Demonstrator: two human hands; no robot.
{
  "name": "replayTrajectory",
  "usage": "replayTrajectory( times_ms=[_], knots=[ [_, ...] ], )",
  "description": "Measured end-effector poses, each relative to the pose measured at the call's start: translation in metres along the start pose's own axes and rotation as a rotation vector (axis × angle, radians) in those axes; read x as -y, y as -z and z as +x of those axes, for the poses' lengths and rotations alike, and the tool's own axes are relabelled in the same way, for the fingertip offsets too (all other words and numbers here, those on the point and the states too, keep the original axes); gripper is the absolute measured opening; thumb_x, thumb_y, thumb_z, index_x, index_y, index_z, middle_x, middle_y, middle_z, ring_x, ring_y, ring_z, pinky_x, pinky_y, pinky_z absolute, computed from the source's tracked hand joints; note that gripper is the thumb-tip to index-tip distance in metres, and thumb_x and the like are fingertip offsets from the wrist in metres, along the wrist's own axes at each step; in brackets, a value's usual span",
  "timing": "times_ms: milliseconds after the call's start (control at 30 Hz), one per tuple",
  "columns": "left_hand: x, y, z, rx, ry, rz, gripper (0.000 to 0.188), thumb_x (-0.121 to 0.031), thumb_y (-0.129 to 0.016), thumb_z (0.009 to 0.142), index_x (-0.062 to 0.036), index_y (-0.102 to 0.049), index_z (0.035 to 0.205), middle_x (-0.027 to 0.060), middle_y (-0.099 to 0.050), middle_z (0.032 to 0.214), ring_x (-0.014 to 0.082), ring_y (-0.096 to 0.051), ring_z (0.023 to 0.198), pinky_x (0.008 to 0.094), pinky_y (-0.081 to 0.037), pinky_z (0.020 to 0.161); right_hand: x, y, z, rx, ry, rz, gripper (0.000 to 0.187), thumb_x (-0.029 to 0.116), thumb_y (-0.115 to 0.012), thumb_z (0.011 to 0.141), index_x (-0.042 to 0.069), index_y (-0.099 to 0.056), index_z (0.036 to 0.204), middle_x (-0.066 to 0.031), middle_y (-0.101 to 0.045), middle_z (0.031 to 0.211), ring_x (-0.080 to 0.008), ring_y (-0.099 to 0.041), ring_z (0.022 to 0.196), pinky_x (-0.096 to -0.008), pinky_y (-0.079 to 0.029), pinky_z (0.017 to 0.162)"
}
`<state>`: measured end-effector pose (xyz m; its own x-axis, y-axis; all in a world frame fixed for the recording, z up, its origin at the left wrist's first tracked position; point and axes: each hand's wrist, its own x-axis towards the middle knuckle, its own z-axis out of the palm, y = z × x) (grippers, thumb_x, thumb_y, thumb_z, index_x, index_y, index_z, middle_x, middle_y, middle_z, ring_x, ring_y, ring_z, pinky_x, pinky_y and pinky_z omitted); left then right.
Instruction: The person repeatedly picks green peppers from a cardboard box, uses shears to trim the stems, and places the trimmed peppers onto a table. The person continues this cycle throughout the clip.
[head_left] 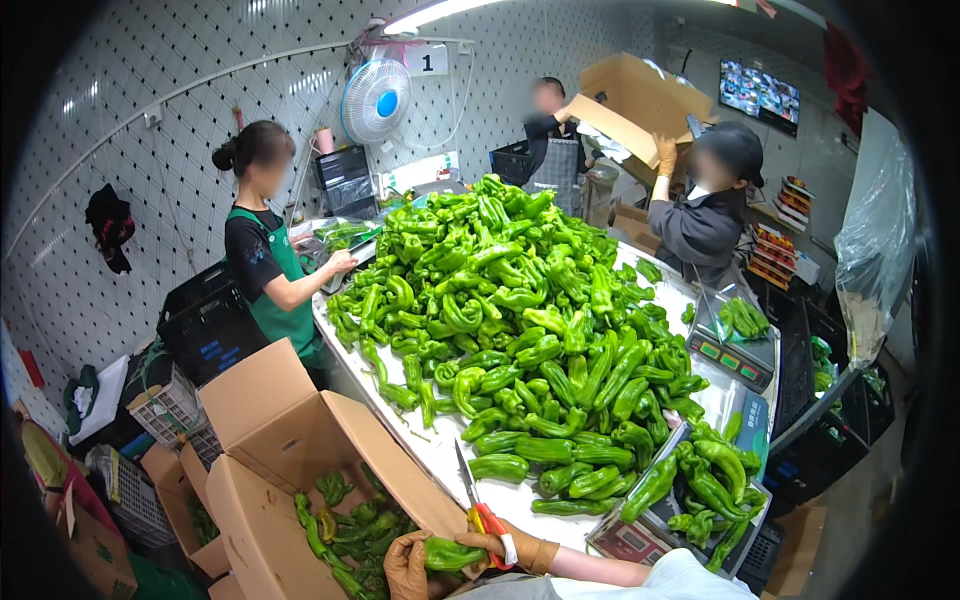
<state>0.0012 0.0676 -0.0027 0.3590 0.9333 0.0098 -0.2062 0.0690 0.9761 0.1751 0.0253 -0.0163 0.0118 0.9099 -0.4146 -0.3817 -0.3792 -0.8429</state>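
In an orange-brown glove, my left hand [405, 566] closes round one end of a green pepper [452, 555] at the lower edge. My right hand [522, 549], gloved alike, grips scissors [487, 521] with red and yellow handles, their blades pointing up and away over the table edge. Its fingertips come up to the pepper's other end; whether they touch it I cannot tell. Just left of my hands stands an open cardboard box [262, 515] with several green peppers [362, 535] inside. Beyond them rises a big heap of green peppers [520, 330] on a white table [425, 440].
A scale [635, 540] loaded with peppers stands close on the right, another scale [735, 352] with a bagged portion behind it. A person in a green apron [280, 270] works at the left; a person in a dark cap [700, 220] lifts a cardboard box [645, 105], another person [555, 150] beside it.
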Motion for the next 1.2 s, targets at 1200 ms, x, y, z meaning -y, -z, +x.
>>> replayTrajectory(
  times_ms=[1200],
  knots=[
    [0.011,0.025,0.002,-0.093,0.035,0.007,0.016,-0.015,-0.053,0.091,-0.0034,-0.058,0.101,0.0077,-0.062,0.096,0.0161,-0.06,0.084,0.0291,-0.051,0.073,0.059,0.084,0.009,-0.463,0.522,0.438,0.03,0.035,-0.063,0.084,0.009,-0.053,0.094,-0.0053,-0.053,0.065,-0.0152,-0.051,0.046,-0.0288,-0.045,0.039]
  ],
)
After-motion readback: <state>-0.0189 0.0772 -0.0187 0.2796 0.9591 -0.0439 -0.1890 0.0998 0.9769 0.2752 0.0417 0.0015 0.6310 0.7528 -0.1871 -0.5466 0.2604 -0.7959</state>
